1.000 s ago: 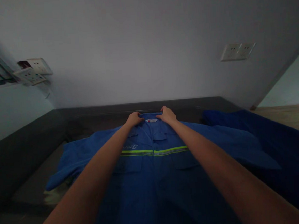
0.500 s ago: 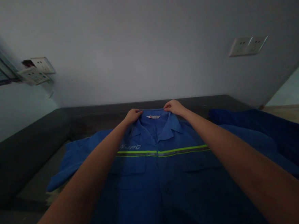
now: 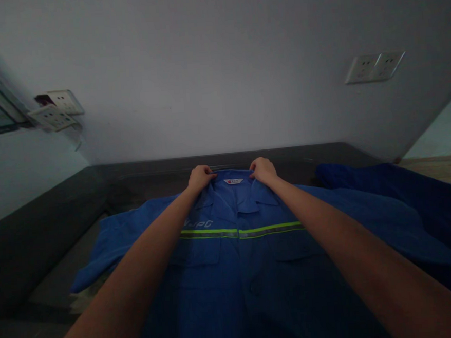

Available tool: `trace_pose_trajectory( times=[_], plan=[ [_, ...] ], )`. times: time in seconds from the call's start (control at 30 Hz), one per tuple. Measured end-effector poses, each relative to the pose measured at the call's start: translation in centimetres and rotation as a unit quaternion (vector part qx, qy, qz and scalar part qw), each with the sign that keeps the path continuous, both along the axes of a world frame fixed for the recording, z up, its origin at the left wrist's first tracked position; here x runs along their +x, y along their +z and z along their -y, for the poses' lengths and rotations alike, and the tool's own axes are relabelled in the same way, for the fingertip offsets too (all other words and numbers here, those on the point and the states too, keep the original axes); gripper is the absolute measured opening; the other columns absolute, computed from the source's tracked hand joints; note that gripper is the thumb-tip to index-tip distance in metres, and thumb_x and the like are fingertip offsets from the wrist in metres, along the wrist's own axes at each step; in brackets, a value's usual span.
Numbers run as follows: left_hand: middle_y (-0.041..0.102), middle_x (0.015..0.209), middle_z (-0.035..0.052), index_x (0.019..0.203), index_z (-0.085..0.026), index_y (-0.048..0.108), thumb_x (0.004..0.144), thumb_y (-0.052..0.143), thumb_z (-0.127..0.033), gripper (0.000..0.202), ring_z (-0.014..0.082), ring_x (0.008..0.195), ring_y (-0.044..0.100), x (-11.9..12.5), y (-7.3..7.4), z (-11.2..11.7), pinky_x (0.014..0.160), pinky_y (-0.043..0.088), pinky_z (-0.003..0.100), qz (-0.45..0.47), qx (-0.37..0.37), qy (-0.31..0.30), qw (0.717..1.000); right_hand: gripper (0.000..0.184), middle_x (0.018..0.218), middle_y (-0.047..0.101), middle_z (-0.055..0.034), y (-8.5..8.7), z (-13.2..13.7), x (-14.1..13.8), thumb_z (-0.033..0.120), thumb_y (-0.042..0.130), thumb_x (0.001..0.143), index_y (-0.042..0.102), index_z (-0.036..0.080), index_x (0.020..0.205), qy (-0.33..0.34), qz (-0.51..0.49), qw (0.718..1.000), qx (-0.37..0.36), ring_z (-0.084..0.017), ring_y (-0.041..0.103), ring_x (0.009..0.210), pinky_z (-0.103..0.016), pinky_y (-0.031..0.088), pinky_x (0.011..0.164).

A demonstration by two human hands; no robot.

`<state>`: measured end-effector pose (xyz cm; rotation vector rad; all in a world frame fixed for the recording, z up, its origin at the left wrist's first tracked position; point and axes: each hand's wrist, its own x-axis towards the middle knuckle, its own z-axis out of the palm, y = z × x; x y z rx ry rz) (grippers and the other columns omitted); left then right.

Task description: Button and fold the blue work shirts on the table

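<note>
A blue work jacket lies spread out front side up, its collar toward the wall and its sleeves reaching out to both sides. A yellow-green and grey reflective stripe crosses the chest, with pale lettering above it on the left. My left hand pinches the left end of the collar between thumb and fingers. At the collar's right end, my right hand grips the cloth the same way. Between the hands a white label shows inside the neck. My forearms cover parts of the sleeves and chest.
A dark sofa-like seat with a raised back and left side runs along the grey wall. Darker blue cloth lies at the right. Sockets are on the wall; another socket plate hangs at left.
Both hands have come slightly nearer to me with the collar. The collar flaps lie lower and flatter, and the right sleeve has shifted a little outward.
</note>
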<state>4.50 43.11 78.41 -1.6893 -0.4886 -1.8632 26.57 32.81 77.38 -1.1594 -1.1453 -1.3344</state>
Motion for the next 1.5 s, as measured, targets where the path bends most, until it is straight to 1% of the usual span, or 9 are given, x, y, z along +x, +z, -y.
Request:
trace_pose_trajectory(
  times=[0.33,0.57,0.77,0.97,1.1,1.2,1.27,1.33,1.5],
  plan=[
    [0.066,0.072,0.0032,0.076,-0.018,0.071,0.082,0.055,-0.043,0.031,0.0164,0.072,0.061,-0.5,-0.3,1.1,0.062,0.042,0.022,-0.039,-0.02,0.045,0.998,0.02,0.104,0.071,-0.0102,0.0,2.2,-0.4,0.017,0.068,0.077,0.074,0.019,0.096,-0.049,0.054,0.997,-0.039,-0.022,0.064,0.101,-0.027,0.046,0.087],
    [0.071,0.09,0.0088,0.088,-0.018,0.071,0.088,0.046,-0.039,0.033,0.021,0.087,0.065,1.0,-0.1,0.6,0.074,0.046,0.025,-0.018,-0.054,0.089,0.994,0.023,0.105,0.07,-0.0109,0.4,0.2,-0.3,0.023,0.055,0.086,0.07,0.019,0.103,-0.041,0.028,0.997,-0.053,-0.023,0.064,0.1,-0.029,0.047,0.082],
    [0.067,0.105,0.0162,0.102,-0.016,0.066,0.091,0.038,-0.04,0.038,0.0276,0.098,0.063,3.4,-1.4,-0.2,0.083,0.047,0.037,0.045,-0.048,0.11,0.992,0.036,0.116,0.063,-0.0158,-1.0,-2.7,-0.3,0.034,0.037,0.096,0.061,0.015,0.114,-0.029,-0.007,0.999,0.011,-0.027,0.057,0.109,-0.038,0.044,0.086],
    [0.056,0.121,0.0195,0.111,-0.015,0.057,0.093,0.036,-0.039,0.037,0.0327,0.117,0.049,5.3,-2.9,-0.2,0.096,0.038,0.047,0.118,0.028,0.128,0.984,0.045,0.12,0.056,-0.0215,-2.5,-4.2,-1.1,0.045,0.034,0.096,0.056,0.011,0.115,-0.036,0.008,0.991,0.131,-0.031,0.046,0.115,-0.045,0.037,0.092],
    [0.059,0.117,0.0138,0.114,-0.019,0.054,0.094,0.031,-0.041,0.037,0.0272,0.112,0.053,3.5,-2.5,0.3,0.091,0.043,0.04,0.146,0.062,0.07,0.985,0.042,0.117,0.057,-0.0153,-2.7,-2.4,-0.9,0.045,0.031,0.096,0.056,0.016,0.114,0.03,0.017,0.988,0.148,-0.028,0.049,0.11,-0.038,0.041,0.087],
    [0.06,0.117,0.0121,0.116,-0.017,0.053,0.094,0.028,-0.025,0.034,0.022,0.112,0.054,1.0,-2.7,0.6,0.093,0.043,0.034,0.123,0.08,0.054,0.988,0.038,0.116,0.058,-0.0135,-3.3,-0.9,0.0,0.036,0.031,0.097,0.056,0.015,0.116,0.08,0.069,0.98,0.167,-0.024,0.051,0.11,-0.034,0.041,0.091],
    [0.06,0.12,0.014,0.118,-0.012,0.053,0.09,0.034,-0.019,0.035,0.0218,0.115,0.053,0.1,-3.5,0.5,0.098,0.041,0.033,0.071,0.075,0.08,0.991,0.038,0.12,0.057,-0.0145,-3.9,-0.7,0.7,0.03,0.032,0.096,0.055,0.012,0.12,0.089,0.103,0.98,0.145,-0.023,0.05,0.113,-0.033,0.038,0.096],
    [0.057,0.127,0.0173,0.124,-0.007,0.051,0.088,0.04,-0.024,0.041,0.0245,0.122,0.05,0.3,-4.8,0.1,0.103,0.037,0.035,0.017,0.07,0.111,0.991,0.041,0.128,0.054,-0.017,-4.7,-1.3,1.1,0.027,0.034,0.095,0.051,0.007,0.127,0.073,0.119,0.986,0.092,-0.023,0.048,0.12,-0.033,0.036,0.101],
    [0.03,0.151,0.0166,0.143,-0.007,0.031,0.091,0.031,-0.03,0.056,0.0268,0.141,0.025,3.3,-7.1,-1.2,0.113,0.023,0.045,-0.065,0.029,0.18,0.981,0.057,0.149,0.03,-0.0211,-6.2,-4.0,0.8,0.039,0.034,0.096,0.038,0.004,0.14,0.004,0.1,0.995,-0.01,-0.027,0.03,0.138,-0.044,0.026,0.11]
  ],
)
